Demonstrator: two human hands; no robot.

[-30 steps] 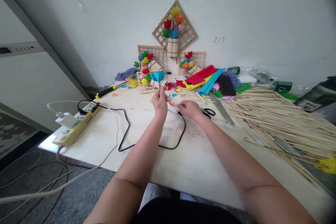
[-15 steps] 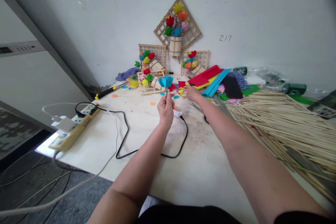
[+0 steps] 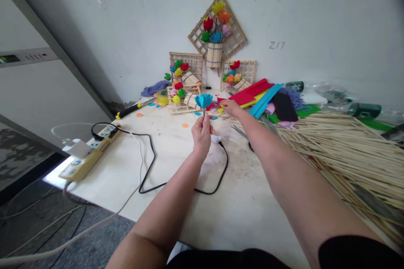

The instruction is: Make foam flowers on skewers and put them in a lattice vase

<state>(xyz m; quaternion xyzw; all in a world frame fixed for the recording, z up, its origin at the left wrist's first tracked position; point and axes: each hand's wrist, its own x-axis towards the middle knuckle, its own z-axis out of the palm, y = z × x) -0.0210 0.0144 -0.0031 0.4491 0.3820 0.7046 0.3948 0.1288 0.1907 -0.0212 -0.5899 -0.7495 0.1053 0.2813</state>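
My left hand (image 3: 202,134) is closed around the thin stem of a blue paper flower (image 3: 203,101) and keeps it upright above the table. To its right, my right hand (image 3: 232,108) reaches out with fingers extended over small paper scraps. A yellow paper piece (image 3: 220,109) lies at its fingertips; whether they touch it I cannot make out. Scissors (image 3: 240,131) lie under the right forearm, partly hidden. Just behind my left hand is a white plug-like device (image 3: 216,139) with a black cord.
Lattice panels with paper flowers (image 3: 217,29) stand against the wall. Red paper strips (image 3: 252,92), blue paper (image 3: 265,101) and a phone (image 3: 285,107) lie at right, beside many thin wooden sticks (image 3: 344,147). A power strip (image 3: 90,153) and a glue gun (image 3: 129,111) are at left.
The view has shifted slightly, so most things sit a little further right. My left hand still holds the blue flower; my right hand stays over the scraps with little movement.
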